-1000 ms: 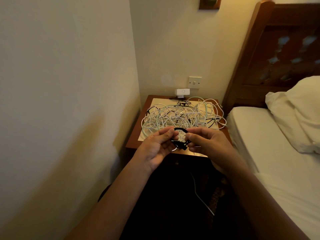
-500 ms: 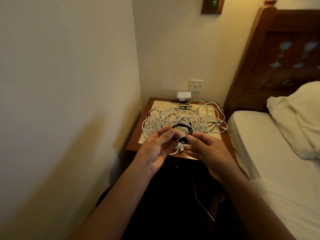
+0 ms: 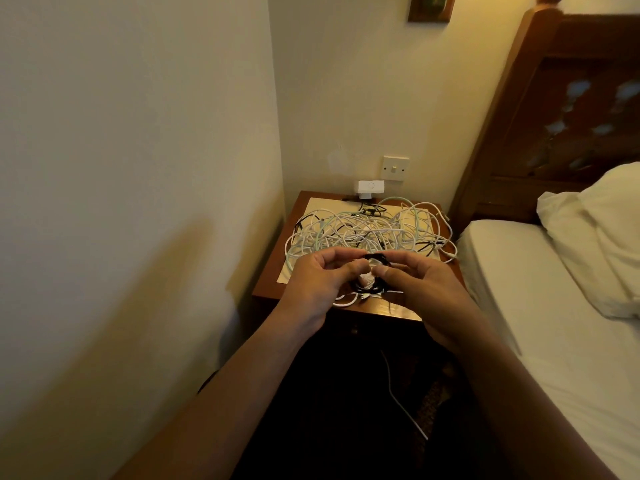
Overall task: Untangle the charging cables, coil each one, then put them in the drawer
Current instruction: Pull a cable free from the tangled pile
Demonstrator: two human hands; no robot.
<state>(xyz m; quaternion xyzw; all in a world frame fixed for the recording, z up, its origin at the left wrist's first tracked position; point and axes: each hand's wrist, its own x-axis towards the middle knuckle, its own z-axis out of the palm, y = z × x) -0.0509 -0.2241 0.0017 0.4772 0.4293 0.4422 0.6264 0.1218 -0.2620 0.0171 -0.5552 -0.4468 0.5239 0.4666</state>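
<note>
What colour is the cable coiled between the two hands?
The coiled cable is black, seen in the head view.

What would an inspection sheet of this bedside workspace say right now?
Surface: wooden nightstand, cream mat on top.
Job's things: black cable coil held above the front edge; drawer too dark to judge.
Clutter: white adapter at the wall.
Hands: left hand and right hand both pinch the coil.
Cables: white tangle piled on the mat; one white cable hangs below.
Surroundings: bed, pillow, headboard on the right; wall switch behind.
</note>
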